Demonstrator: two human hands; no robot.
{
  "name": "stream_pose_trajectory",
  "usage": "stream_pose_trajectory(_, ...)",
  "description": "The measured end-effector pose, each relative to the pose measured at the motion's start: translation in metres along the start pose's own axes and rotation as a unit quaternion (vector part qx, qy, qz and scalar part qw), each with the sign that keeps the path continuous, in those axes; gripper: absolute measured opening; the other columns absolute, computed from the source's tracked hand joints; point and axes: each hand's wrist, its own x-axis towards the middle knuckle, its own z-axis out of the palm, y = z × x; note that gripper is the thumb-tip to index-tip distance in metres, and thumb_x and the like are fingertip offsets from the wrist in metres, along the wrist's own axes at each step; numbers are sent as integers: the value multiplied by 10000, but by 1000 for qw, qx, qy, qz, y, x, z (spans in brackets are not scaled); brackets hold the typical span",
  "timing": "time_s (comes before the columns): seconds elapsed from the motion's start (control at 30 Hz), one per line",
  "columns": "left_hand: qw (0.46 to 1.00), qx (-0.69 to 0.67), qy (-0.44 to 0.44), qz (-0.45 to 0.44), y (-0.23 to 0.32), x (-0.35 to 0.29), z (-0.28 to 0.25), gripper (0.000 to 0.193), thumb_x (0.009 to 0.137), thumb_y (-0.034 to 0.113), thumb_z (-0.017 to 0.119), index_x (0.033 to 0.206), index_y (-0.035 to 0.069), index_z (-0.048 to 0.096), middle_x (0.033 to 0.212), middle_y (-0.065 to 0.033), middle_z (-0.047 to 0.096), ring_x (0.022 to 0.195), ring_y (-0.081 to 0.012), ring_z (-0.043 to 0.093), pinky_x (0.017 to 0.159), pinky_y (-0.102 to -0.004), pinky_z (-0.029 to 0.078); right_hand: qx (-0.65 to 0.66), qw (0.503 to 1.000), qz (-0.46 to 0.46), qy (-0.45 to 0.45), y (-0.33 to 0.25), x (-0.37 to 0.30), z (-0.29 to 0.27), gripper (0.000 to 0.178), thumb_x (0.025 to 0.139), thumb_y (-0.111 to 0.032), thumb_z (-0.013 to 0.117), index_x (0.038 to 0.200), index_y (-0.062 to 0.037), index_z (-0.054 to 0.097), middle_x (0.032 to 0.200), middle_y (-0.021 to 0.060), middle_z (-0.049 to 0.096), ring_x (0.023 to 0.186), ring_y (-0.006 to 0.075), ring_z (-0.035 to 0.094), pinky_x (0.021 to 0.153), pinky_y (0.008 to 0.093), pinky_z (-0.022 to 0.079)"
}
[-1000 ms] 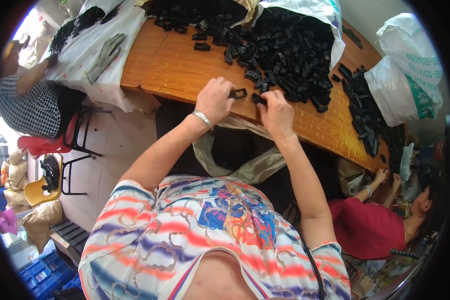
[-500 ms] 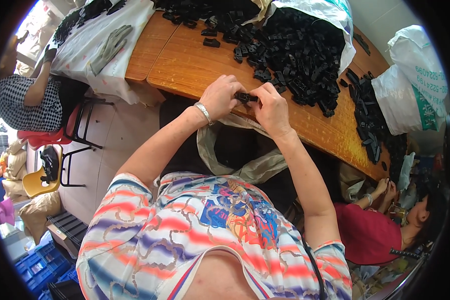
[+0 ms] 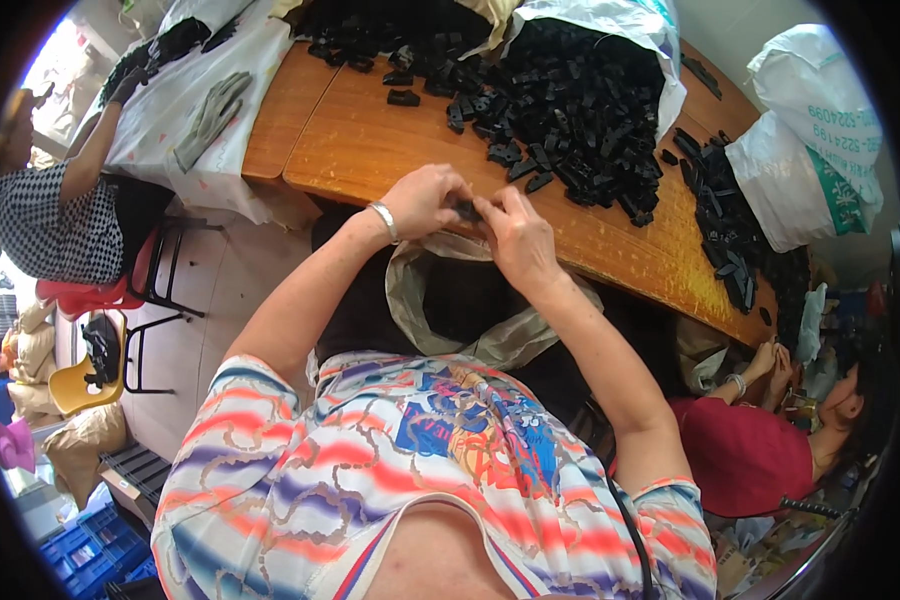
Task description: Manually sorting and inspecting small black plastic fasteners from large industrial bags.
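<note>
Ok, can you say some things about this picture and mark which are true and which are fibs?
1. The left hand and right hand meet at a small black piece. True.
2. The silver bracelet is on the right wrist. False: the bracelet is on the left.
3. The pile of black parts is on the wooden table. True.
4. The grey glove lies on the floor. False: the glove lies on the white cover.

Black parts (image 3: 580, 115) heaped on a table (image 3: 370, 140) suggest a workshop.
</note>
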Motion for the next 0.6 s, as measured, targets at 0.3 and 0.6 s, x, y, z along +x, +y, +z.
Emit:
stream_pose_trajectory(0.3,977,121,173,33,12,45,9,260,801,143,720,1045,70,668,1038,-128,607,1029,-320,573,896,-397,501,-5,993,106,60,28,-3,-32,238,797,-37,677,1030,-79,696,977,121,614,834,327,658,709,421,546)
stream_pose_trajectory(0.6,971,148,183,29,5,64,25,173,772,80,728,918,72,634,960,-98,614,970,-291,601,832,-378,521,-25,983,181,-23,55,14,-28,242,814,-81,719,1032,-11,639,988,151,635,858,344,655,733,406,536)
